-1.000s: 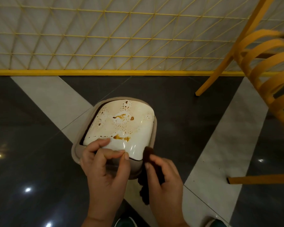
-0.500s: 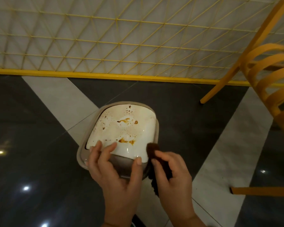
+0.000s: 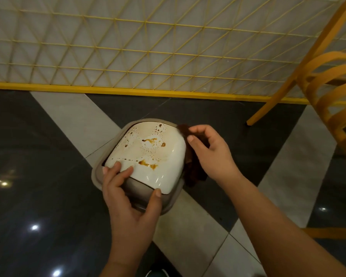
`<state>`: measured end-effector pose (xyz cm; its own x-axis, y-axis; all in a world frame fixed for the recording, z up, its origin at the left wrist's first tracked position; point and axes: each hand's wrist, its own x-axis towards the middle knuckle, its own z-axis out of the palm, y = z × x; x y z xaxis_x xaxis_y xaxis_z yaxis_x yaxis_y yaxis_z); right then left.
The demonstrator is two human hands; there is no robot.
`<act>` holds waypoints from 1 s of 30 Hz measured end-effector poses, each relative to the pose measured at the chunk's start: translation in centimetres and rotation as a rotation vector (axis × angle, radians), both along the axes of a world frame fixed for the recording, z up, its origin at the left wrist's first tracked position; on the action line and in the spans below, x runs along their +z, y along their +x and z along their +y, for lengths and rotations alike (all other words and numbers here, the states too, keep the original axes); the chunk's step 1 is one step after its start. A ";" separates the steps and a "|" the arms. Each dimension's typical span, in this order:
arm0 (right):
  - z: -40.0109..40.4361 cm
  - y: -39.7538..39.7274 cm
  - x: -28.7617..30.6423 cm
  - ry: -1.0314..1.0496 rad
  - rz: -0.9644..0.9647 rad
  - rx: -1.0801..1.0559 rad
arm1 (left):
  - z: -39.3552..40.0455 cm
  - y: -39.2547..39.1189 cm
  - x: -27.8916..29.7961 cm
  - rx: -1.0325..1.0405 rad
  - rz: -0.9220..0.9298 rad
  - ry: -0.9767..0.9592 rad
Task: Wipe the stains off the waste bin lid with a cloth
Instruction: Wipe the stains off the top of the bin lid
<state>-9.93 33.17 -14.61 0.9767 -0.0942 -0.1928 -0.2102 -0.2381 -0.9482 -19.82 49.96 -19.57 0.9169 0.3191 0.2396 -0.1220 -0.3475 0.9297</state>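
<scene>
Head view
Waste bin (image 3: 100,176): grey-beige, stood on the floor at centre of scene, seen from above; only its rim and part of the near wall showed
Lid (image 3: 164,156): white, glossy, rounded square, seated within the bin's rim, tilted with its near edge raised above the grey wall
Stains (image 3: 148,164): orange-brown smears and fine brown speckles, spread over the middle and far part of the lid
Left hand (image 3: 132,206): at the lid's near edge; fingers lay spread on the near left corner of the lid, thumb pressed against the near right edge, so the hand was clamped on the lid
Right hand (image 3: 214,154): just right of the lid; thumb and fingers pinched together on the cloth
Cloth (image 3: 192,166): dark brown, its top end touching the lid's far right corner, the rest hanging down along the bin's right side
Floor (image 3: 38,196): glossy dark tiles crossed by pale diagonal bands, with light reflections at near left
Partition (image 3: 128,47): yellow lattice over a pale panel, along the far side, yellow bar at its foot
Chair (image 3: 328,108): yellow, curved slats, at far right, well apart from the bin
</scene>
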 end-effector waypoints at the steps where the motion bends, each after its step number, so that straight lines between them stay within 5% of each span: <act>1: -0.2 -0.3 -0.2 0.023 0.006 -0.017 | 0.4 0.2 0.1 -0.030 0.001 -0.014; 20: -3.8 -8.3 -1.6 0.083 -0.111 -0.358 | -4.2 1.0 0.8 -0.094 0.067 -0.176; 26: -1.4 -10.5 -2.2 -0.309 -0.314 -0.369 | -3.6 1.6 0.2 -0.142 0.057 -0.178; 30: 1.9 -12.8 -4.0 -0.379 -0.505 -0.164 | -3.5 1.7 0.2 -0.141 0.046 -0.173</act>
